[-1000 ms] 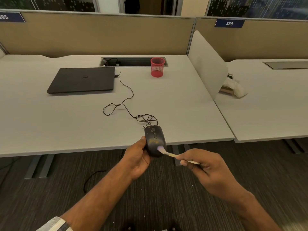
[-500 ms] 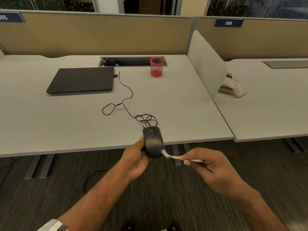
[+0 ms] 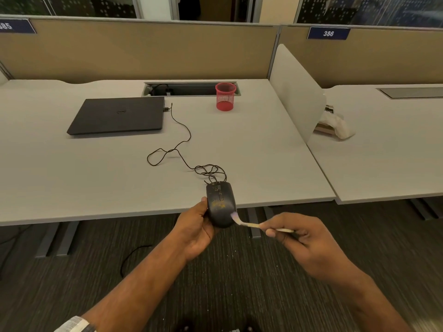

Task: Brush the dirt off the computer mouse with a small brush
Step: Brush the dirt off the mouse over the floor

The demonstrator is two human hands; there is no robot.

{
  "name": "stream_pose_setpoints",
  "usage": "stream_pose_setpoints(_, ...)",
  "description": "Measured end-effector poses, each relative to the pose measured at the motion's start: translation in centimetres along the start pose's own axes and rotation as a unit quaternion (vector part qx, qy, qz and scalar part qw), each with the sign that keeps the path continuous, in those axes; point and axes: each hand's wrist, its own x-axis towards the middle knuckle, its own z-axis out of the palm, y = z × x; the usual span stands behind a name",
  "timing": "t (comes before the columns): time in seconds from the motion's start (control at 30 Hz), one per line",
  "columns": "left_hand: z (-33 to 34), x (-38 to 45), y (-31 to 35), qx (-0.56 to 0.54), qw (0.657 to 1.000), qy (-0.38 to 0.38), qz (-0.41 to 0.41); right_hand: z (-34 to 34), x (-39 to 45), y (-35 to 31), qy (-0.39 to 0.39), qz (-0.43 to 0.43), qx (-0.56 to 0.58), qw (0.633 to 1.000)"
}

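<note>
mouse held off the desk edge so the dirt falls to the floor

left hand [image 3: 196, 227] grips the computer mouse [image 3: 221, 204] top side up; right hand [image 3: 303, 243] pinches the small brush [image 3: 249, 224], its bristles against the mouse's near right side, yellowish dirt [image 3: 219, 206] beside them.

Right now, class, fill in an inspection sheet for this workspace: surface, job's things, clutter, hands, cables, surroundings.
Surface: pale grey desk, bare near its front edge.
Job's things: black mouse, yellowish dirt specks on its top, held at the desk's front edge; small brush, bristles touching the mouse's right rear.
Clutter: closed laptop; red mesh cup; crumpled white bag on the neighbouring desk.
Hands: left hand grips the mouse; right hand pinches the brush handle.
Cables: mouse cable loops across the desk towards the laptop.
Surroundings: tan partition, desk label 386, dark carpet.
</note>
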Motion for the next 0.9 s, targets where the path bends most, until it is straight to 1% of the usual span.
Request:
stream_pose_setpoints(0.1,-0.1,-0.2,0.1,0.004,1.000,0.003,0.009,-0.4,-0.2,-0.3,-0.012,-0.006,-0.002,1.000)
stream_pose_setpoints(0.23,-0.1,-0.5,0.0,0.012,1.000,0.000,0.009,-0.3,0.4,-0.8,0.050,-0.021,0.018,0.998)
stream_pose_setpoints(0.3,0.0,-0.6,-0.1,0.013,1.000,0.002,0.008,0.3,0.7,-1.0,0.064,-0.031,-0.006,0.997)
stream_pose_setpoints(0.43,0.1,-0.8,-0.3,0.012,1.000,0.006,0.007,0.9,0.5,-0.9,-0.002,-0.034,-0.063,0.997)
stream_pose_setpoints(0.5,-0.2,-0.9,-0.3,0.016,1.000,0.006,0.011,0.5,0.3,-1.0,-0.031,-0.033,-0.071,0.996)
stream_pose_setpoints(0.57,-0.4,-1.0,-0.3,0.016,1.000,0.011,0.009,-0.1,0.3,-1.5,-0.030,-0.045,-0.068,0.996)
stream_pose_setpoints(0.7,-0.3,-1.2,-0.6,0.030,0.999,0.016,0.008,-0.4,1.2,-2.3,0.018,-0.082,-0.060,0.995)
stream_pose_setpoints(0.77,-0.1,-1.2,-0.9,0.039,0.999,0.023,0.009,0.2,1.7,-2.4,0.008,-0.074,-0.083,0.994)
stream_pose_setpoints(0.83,0.1,-1.2,-1.1,0.042,0.999,0.030,0.003,0.7,1.7,-2.1,-0.017,-0.052,-0.113,0.992)
stream_pose_setpoints(0.9,0.2,-1.2,-1.0,0.043,0.998,0.037,0.003,0.9,1.4,-1.8,-0.039,-0.038,-0.120,0.991)
